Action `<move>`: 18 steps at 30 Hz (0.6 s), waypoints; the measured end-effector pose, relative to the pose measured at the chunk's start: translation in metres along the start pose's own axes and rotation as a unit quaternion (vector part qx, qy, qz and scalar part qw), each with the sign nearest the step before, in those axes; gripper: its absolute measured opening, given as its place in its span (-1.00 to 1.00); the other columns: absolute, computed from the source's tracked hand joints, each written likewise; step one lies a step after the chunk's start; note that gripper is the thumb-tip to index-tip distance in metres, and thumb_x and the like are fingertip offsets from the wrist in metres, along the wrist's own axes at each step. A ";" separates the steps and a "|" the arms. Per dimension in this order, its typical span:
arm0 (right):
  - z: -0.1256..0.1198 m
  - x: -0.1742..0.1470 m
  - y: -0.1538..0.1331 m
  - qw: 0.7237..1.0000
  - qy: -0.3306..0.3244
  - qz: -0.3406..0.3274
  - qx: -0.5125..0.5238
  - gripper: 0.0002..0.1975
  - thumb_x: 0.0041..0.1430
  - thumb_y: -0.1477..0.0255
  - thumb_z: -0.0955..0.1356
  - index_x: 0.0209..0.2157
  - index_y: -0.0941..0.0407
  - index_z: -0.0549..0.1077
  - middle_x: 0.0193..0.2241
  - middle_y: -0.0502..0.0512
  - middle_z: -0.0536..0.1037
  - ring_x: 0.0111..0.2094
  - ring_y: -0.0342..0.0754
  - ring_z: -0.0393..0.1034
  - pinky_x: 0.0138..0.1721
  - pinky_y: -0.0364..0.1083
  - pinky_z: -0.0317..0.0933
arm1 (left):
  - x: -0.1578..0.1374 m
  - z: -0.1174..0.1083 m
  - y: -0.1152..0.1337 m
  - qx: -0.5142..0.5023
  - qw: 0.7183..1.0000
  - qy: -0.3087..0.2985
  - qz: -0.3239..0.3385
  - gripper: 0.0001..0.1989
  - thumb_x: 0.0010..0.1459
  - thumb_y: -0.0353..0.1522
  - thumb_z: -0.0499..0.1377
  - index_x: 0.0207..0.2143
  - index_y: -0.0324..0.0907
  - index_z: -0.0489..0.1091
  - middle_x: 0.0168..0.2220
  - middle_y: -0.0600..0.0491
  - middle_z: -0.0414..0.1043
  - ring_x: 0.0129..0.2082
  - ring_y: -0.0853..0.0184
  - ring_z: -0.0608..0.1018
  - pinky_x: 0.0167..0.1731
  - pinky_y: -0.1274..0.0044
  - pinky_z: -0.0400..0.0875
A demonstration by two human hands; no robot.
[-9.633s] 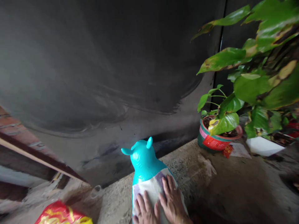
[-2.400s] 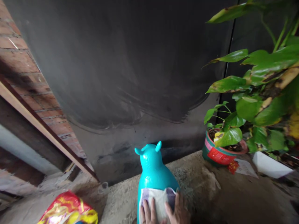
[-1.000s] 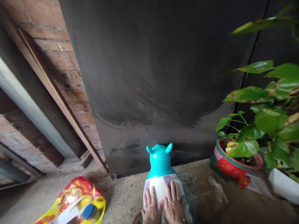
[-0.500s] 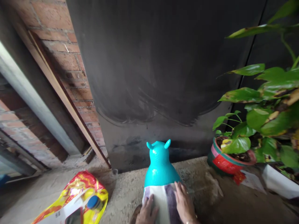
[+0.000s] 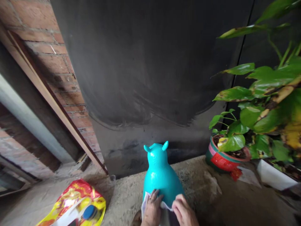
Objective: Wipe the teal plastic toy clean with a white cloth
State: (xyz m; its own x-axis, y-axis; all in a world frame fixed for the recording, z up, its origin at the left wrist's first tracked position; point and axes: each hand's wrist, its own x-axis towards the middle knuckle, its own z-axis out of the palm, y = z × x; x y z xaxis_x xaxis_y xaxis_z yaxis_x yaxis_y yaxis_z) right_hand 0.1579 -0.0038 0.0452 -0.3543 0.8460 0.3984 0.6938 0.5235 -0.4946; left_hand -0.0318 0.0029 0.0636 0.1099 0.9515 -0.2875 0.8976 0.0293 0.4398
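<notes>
Both your hands press a pale cloth point(image 5: 162, 209) flat against the teal animal toy point(image 5: 161, 175) at 6 o'clock, left hand point(image 5: 152, 211) and right hand point(image 5: 184, 213) with fingers spread. At 8 o'clock lies a red-yellow bag point(image 5: 72, 204), print unreadable. At 2 o'clock, a red-banded pot point(image 5: 221, 158) holds a leafy plant point(image 5: 261, 103).

Glossy smooth plastic toy point(image 5: 161, 177), soft cloth point(image 5: 145, 204) on it, rough concrete floor point(image 5: 225, 201), matt brick wall point(image 5: 47, 59).
</notes>
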 end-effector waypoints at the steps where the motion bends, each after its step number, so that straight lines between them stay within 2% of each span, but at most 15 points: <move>1: -0.007 -0.003 -0.001 1.000 0.007 -0.008 0.020 -0.71 0.36 0.42 0.09 -0.36 0.04 0.35 -0.33 0.02 0.44 -0.30 -0.20 0.43 -0.24 -0.27 0.28 | -0.002 0.000 -0.002 -0.009 1.000 0.007 0.006 -0.37 -0.05 -0.58 -0.07 0.07 -0.01 0.36 0.24 0.08 0.23 0.29 0.27 0.18 0.34 0.29 -0.11; 4: -0.024 -0.008 -0.002 0.999 0.035 -0.002 0.038 -0.73 0.36 0.40 0.10 -0.37 0.02 0.32 -0.44 -0.06 0.42 -0.42 -0.21 0.41 -0.35 -0.28 0.26 | -0.009 -0.003 -0.010 -0.025 0.999 0.026 0.019 -0.56 -0.01 -0.49 0.00 -0.12 -0.01 0.47 0.01 0.06 0.45 0.11 0.29 0.38 0.31 0.35 -0.06; 6: -0.033 -0.008 -0.003 0.997 0.061 0.010 0.034 -0.72 0.37 0.36 0.11 -0.39 0.01 0.31 -0.49 -0.09 0.41 -0.46 -0.21 0.40 -0.40 -0.27 0.24 | -0.015 -0.006 -0.017 -0.025 0.999 0.023 0.018 -0.68 0.01 -0.42 0.06 -0.20 -0.05 0.48 -0.09 0.05 0.49 0.03 0.29 0.43 0.26 0.40 0.04; 8: -0.041 -0.006 -0.004 0.996 0.082 0.015 0.033 -0.72 0.38 0.35 0.10 -0.39 0.01 0.31 -0.50 -0.09 0.41 -0.47 -0.20 0.39 -0.41 -0.26 0.23 | -0.020 -0.009 -0.024 -0.028 0.999 0.014 0.008 -0.75 -0.01 -0.38 0.11 -0.24 -0.08 0.47 -0.15 0.06 0.50 -0.05 0.30 0.46 0.11 0.48 0.22; 10: -0.046 -0.002 -0.006 0.996 0.087 0.011 0.034 -0.72 0.38 0.35 0.10 -0.38 0.01 0.32 -0.48 -0.09 0.41 -0.46 -0.20 0.39 -0.40 -0.24 0.23 | -0.028 -0.013 -0.029 -0.033 0.999 -0.002 -0.009 -0.77 -0.03 -0.38 0.12 -0.27 -0.10 0.45 -0.22 0.08 0.51 -0.17 0.34 0.49 -0.10 0.56 0.33; 12: -0.050 0.000 -0.009 0.996 0.081 0.004 0.036 -0.72 0.38 0.37 0.09 -0.37 0.01 0.32 -0.46 -0.07 0.42 -0.43 -0.19 0.39 -0.38 -0.22 0.22 | -0.037 -0.020 -0.032 -0.038 0.999 -0.019 -0.032 -0.77 -0.05 -0.38 0.14 -0.27 -0.09 0.43 -0.29 0.11 0.51 -0.24 0.37 0.49 -0.21 0.58 0.33; 18: -0.057 0.001 -0.016 0.997 0.057 0.020 0.047 -0.74 0.39 0.40 0.08 -0.34 0.01 0.30 -0.41 -0.06 0.40 -0.39 -0.16 0.38 -0.34 -0.18 0.20 | -0.071 -0.051 -0.019 -0.072 0.990 -0.084 -0.092 -0.67 -0.10 -0.30 0.17 -0.20 0.11 0.40 -0.19 0.20 0.48 -0.18 0.37 0.49 -0.21 0.57 0.35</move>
State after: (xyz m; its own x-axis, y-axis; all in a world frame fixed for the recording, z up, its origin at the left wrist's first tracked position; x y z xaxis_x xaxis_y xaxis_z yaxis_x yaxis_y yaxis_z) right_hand 0.1821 -0.0175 0.0973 -0.2498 0.8522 0.4597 0.6416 0.5013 -0.5806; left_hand -0.0785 -0.0497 0.1190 0.0296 0.8619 -0.5062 0.8397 0.2533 0.4803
